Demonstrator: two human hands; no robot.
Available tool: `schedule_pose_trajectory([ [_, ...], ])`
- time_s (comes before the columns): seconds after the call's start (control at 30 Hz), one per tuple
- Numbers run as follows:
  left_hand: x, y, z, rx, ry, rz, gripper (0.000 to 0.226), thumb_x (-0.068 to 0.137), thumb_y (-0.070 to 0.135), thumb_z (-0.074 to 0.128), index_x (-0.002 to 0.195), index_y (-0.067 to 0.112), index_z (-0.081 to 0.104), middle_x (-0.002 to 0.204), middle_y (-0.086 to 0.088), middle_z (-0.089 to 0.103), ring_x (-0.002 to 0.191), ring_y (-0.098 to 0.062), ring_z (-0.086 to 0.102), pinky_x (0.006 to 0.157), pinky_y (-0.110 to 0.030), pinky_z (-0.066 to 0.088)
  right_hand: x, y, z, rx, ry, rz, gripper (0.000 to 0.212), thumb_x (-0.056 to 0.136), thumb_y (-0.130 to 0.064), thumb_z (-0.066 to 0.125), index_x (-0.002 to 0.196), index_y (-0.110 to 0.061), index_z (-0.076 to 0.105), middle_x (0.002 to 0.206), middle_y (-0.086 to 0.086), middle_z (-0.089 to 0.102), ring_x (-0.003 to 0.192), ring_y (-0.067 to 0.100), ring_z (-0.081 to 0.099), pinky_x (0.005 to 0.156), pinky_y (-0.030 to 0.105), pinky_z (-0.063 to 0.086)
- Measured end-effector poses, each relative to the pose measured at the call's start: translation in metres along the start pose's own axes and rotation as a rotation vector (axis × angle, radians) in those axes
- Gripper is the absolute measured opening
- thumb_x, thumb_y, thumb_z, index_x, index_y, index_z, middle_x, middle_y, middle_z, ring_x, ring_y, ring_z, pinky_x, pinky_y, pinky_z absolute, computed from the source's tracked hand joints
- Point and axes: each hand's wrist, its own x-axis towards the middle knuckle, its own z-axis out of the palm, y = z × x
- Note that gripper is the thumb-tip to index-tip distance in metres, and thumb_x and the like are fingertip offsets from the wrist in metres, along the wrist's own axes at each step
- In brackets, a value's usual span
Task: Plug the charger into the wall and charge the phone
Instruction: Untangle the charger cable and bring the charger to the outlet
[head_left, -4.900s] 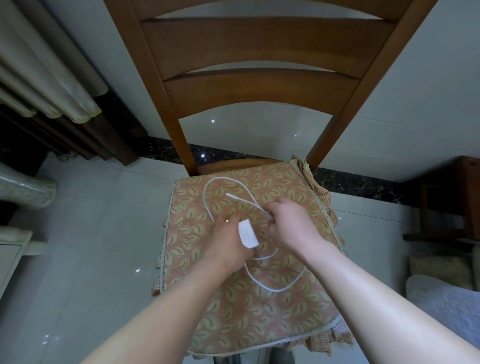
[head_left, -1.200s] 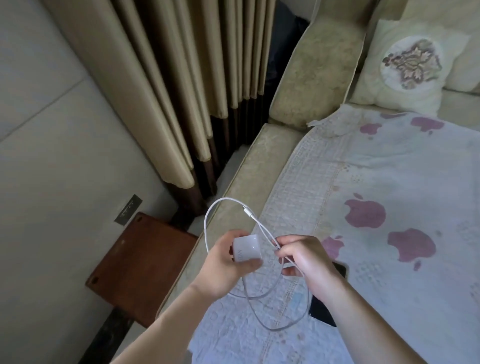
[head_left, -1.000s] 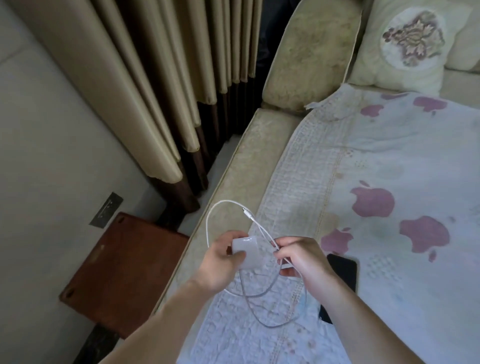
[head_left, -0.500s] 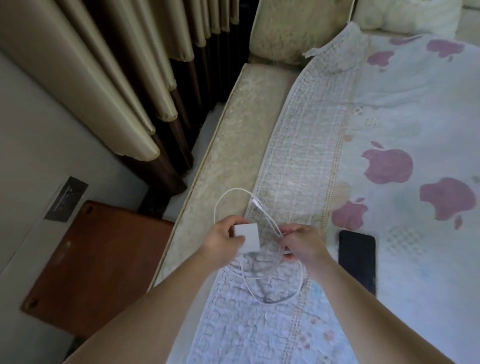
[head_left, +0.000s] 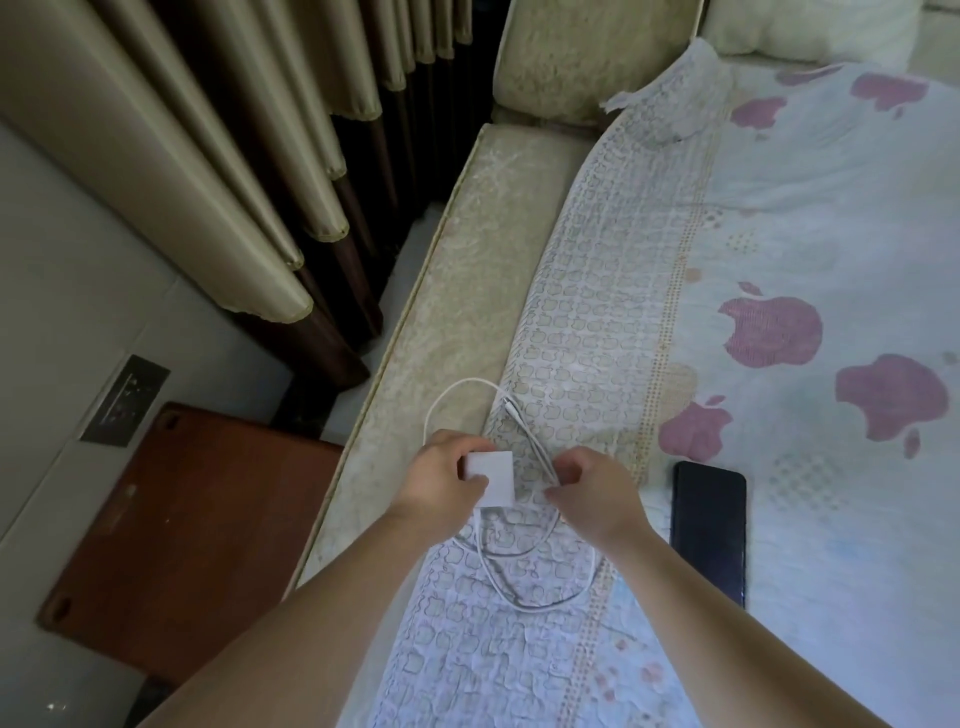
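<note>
My left hand (head_left: 441, 483) grips a white square charger block (head_left: 492, 478) over the sofa's left edge. My right hand (head_left: 597, 493) pinches the white cable (head_left: 524, 597) just right of the block. The cable loops above and below my hands, and its free plug tip (head_left: 508, 402) points up and away from me. A dark phone (head_left: 709, 530) lies screen up on the blanket, close to the right of my right wrist. A dark wall socket plate (head_left: 124, 400) sits low on the grey wall at the left.
A reddish wooden stool top (head_left: 171, 535) stands between the wall and the cream sofa (head_left: 467, 291). Beige curtains (head_left: 208, 171) hang at the upper left. A pale blanket with purple apple prints (head_left: 779, 322) covers the sofa seat.
I have carried charger and cable from the chair cushion to the sofa. In the last second the view tilted down, and my hands moved nearer the blanket and the phone.
</note>
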Motion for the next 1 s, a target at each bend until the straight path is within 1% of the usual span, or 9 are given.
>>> schedule_pose_trajectory([
  [0.13, -0.014, 0.004, -0.004, -0.037, 0.103, -0.035, 0.043, 0.087, 0.009, 0.071, 0.122, 0.033, 0.064, 0.119, 0.011, 0.056, 0.098, 0.001, 0.059, 0.06, -0.009, 0.052, -0.013, -0.005, -0.01, -0.038, 0.072, -0.098, 0.024, 0.08, -0.013, 0.074, 0.103, -0.013, 0.071, 0.085, -0.004, 0.063, 0.076, 0.016, 0.063, 0.069, 0.032, 0.052],
  [0.23, -0.031, 0.011, -0.01, -0.213, 0.176, -0.145, 0.03, 0.092, 0.023, 0.068, 0.113, 0.043, 0.061, 0.116, 0.012, 0.061, 0.101, -0.002, 0.061, 0.057, -0.012, 0.051, -0.023, -0.016, -0.016, -0.004, 0.067, -0.129, 0.024, 0.083, -0.02, 0.075, 0.107, -0.019, 0.07, 0.094, -0.011, 0.066, 0.07, -0.001, 0.06, 0.058, 0.017, 0.047],
  [0.33, -0.04, 0.019, -0.015, -0.564, 0.202, -0.352, 0.023, 0.099, 0.025, 0.058, 0.122, 0.021, 0.063, 0.111, 0.001, 0.067, 0.101, -0.016, 0.066, 0.08, -0.025, 0.052, -0.022, -0.033, -0.012, 0.037, -0.054, -0.052, 0.037, 0.086, -0.027, 0.071, 0.121, -0.021, 0.063, 0.101, -0.011, 0.065, 0.058, -0.002, 0.063, 0.043, 0.015, 0.044],
  [0.4, -0.04, 0.026, -0.018, -0.673, 0.178, -0.451, 0.019, 0.103, 0.023, 0.051, 0.113, 0.012, 0.062, 0.107, -0.006, 0.067, 0.103, -0.022, 0.066, 0.089, -0.035, 0.052, -0.018, -0.046, -0.005, 0.082, -0.133, 0.017, 0.042, 0.086, -0.026, 0.07, 0.126, -0.02, 0.059, 0.094, -0.012, 0.064, 0.058, 0.001, 0.065, 0.041, 0.014, 0.045],
  [0.53, -0.036, 0.03, -0.017, -0.68, 0.109, -0.544, 0.03, 0.107, 0.028, 0.042, 0.087, 0.015, 0.061, 0.099, -0.01, 0.069, 0.107, -0.032, 0.065, 0.103, -0.046, 0.048, -0.003, -0.061, 0.014, 0.008, -0.18, 0.031, 0.02, 0.083, -0.027, 0.07, 0.101, -0.025, 0.061, 0.083, -0.011, 0.067, 0.064, 0.006, 0.068, 0.044, 0.018, 0.054],
  [0.63, -0.028, 0.027, -0.012, -0.711, 0.088, -0.544, 0.035, 0.107, 0.022, 0.042, 0.103, 0.0, 0.068, 0.104, -0.02, 0.071, 0.103, -0.036, 0.067, 0.097, -0.045, 0.051, 0.003, -0.061, 0.025, -0.018, -0.136, 0.057, 0.019, 0.077, -0.028, 0.074, 0.085, -0.027, 0.057, 0.074, -0.012, 0.065, 0.058, 0.003, 0.064, 0.042, 0.018, 0.051],
  [0.77, -0.021, 0.019, -0.006, -0.691, 0.096, -0.521, 0.033, 0.103, 0.013, 0.046, 0.106, -0.012, 0.069, 0.088, -0.024, 0.059, 0.076, -0.029, 0.056, 0.074, -0.039, 0.044, 0.001, -0.063, 0.038, 0.022, -0.132, 0.102, 0.052, 0.059, -0.045, 0.086, 0.094, -0.022, 0.056, 0.083, -0.005, 0.07, 0.065, 0.011, 0.07, 0.052, 0.027, 0.055],
  [0.9, -0.023, 0.018, -0.01, -0.713, 0.074, -0.527, 0.03, 0.102, 0.02, 0.049, 0.097, 0.002, 0.072, 0.084, -0.018, 0.061, 0.075, -0.026, 0.056, 0.078, -0.039, 0.044, 0.0, -0.068, 0.046, -0.041, -0.115, 0.121, 0.079, 0.053, -0.054, 0.088, 0.11, -0.013, 0.052, 0.107, 0.008, 0.064, 0.087, 0.026, 0.069, 0.065, 0.035, 0.054],
  [1.0, -0.027, 0.021, -0.015, -0.736, 0.061, -0.514, 0.028, 0.1, 0.016, 0.05, 0.087, 0.01, 0.073, 0.075, -0.01, 0.067, 0.067, -0.02, 0.059, 0.077, -0.039, 0.047, -0.002, -0.07, 0.043, 0.009, -0.123, 0.135, 0.076, 0.052, -0.05, 0.088, 0.109, -0.014, 0.052, 0.103, 0.006, 0.066, 0.083, 0.024, 0.069, 0.061, 0.034, 0.053],
])
